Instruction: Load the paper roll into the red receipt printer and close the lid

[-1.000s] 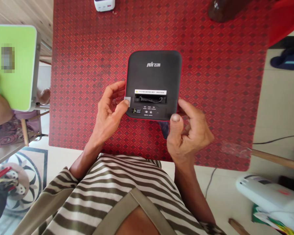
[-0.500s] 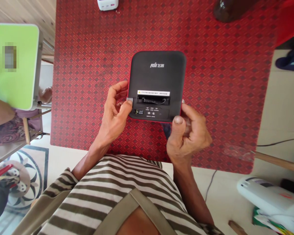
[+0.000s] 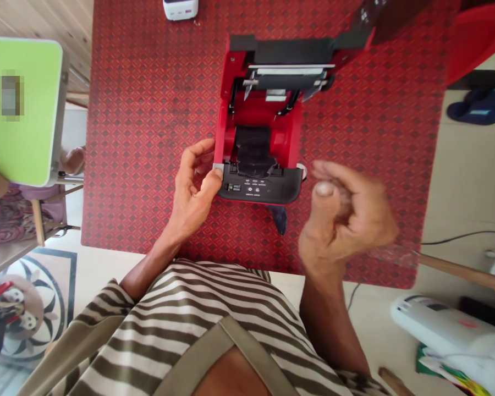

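One crumpled black material (image 3: pixel 253 149) in open printer (image 3: pixel 281 187); white device (image 3: pixel 180 9) beyond, apart.

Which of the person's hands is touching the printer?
The left hand: its thumb is on the grey tab of the printer. The right hand is apart from it.

Smooth, matt plastic printer panel (image 3: pixel 278 190)

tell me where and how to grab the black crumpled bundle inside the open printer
Likely best pinched across the middle of the black bundle, coming from straight above: the lid stands open at the far side, leaving the bundle exposed, while red side walls flank it. Its crumpled folds should give some purchase.
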Tool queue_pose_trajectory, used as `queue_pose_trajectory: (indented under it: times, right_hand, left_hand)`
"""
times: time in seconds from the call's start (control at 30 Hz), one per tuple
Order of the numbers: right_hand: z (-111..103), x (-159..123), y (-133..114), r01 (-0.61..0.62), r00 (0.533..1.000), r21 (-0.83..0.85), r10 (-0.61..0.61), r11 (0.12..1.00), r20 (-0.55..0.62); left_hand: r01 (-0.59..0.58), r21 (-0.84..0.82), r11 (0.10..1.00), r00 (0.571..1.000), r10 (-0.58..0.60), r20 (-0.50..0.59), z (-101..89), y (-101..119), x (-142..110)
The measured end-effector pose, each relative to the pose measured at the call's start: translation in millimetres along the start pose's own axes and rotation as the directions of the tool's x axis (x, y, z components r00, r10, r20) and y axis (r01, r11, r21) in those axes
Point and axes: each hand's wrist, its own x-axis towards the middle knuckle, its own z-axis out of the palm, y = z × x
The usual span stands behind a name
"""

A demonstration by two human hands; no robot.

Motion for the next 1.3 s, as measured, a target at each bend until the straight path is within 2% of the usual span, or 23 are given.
queue_pose_trajectory:
  times: [0.03, 0.1, 0.17, 0.23, 0.33, 0.43, 0.57, 0.77, 0.83, 0.9, 1.03, 1.17, 1.3]
  right_hand:
    - [-2, 13, -1, 0.071, 0.997, -0.021, -0.071, 0.997, 0.008]
    - [-1, 41, -1, 0.193, 0.971, -0.039, -0.186, 0.980, 0.147]
    - [6, 67, -1, 0.258, 0.903, 0.016, -0.247, 0.966, 0.352]
    - [18, 88, 1, 0.244, 0.814, 0.064, -0.240, 0.968, 0.529]
    - [42, 108, 5, 0.172, 0.703, 0.038, -0.150, 0.984, 0.695]
    - [61, 113, 8, 0.173, 0.624, -0.010, -0.101, 0.985, 0.774]
    - [77, 111, 17, 0.209, 0.616, -0.037, -0.103, 0.977, 0.781]
    - [83, 121, 28, 0.286, 0.516, -0.001, -0.153, 0.958, 0.843]
    - [81, 125, 26, 0.302, 0.505, -0.020, -0.141, 0.953, 0.852]
    - [77, 127, 20, 0.260, 0.515, -0.019, -0.122, 0.965, 0.848]
    - [65, 129, 6, 0.146, 0.584, 0.010, -0.094, 0.989, 0.807]
    - [46, 127, -12, 0.175, 0.645, -0.050, -0.076, 0.983, 0.760]
    - [15, 123, -29, 0.201, 0.713, 0.001, -0.147, 0.979, 0.686]
  left_hand:
    - [-0.007, 0.003, 1.000, 1.000, 0.007, -0.007, -0.4, -1, 1]
    - [0.003, 0.007, 1.000, 1.000, -0.003, -0.015, -1.8, -2, 2]
    - [0.022, 0.000, 1.000, 1.000, -0.022, -0.002, -3.5, -4, 3]
    - [0.034, -0.008, 0.999, 0.999, -0.034, 0.016, -4.4, -6, 2]
    - [0.029, -0.017, 0.999, 1.000, -0.029, 0.008, -3.4, -11, 0]
    - [0.035, -0.014, 0.999, 0.999, -0.035, -0.003, -0.9, -13, -2]
    - [0.044, -0.009, 0.999, 0.999, -0.044, -0.015, 1.1, -13, -2]
    - [0.025, -0.008, 1.000, 1.000, -0.025, 0.011, -1.4, -12, 0]
    - [0.014, -0.010, 1.000, 1.000, -0.014, 0.022, -2.2, -13, 0]
    - [0.003, -0.016, 1.000, 1.000, -0.002, 0.029, -2.8, -13, 1]
    - [0.008, -0.010, 1.000, 1.000, -0.007, 0.026, -3.9, -12, 1]
    - [0.012, -0.012, 1.000, 0.999, -0.011, 0.052, -6.5, -12, 1]
    - [0.015, -0.016, 1.000, 0.998, -0.014, 0.058, -8.4, -14, 1]
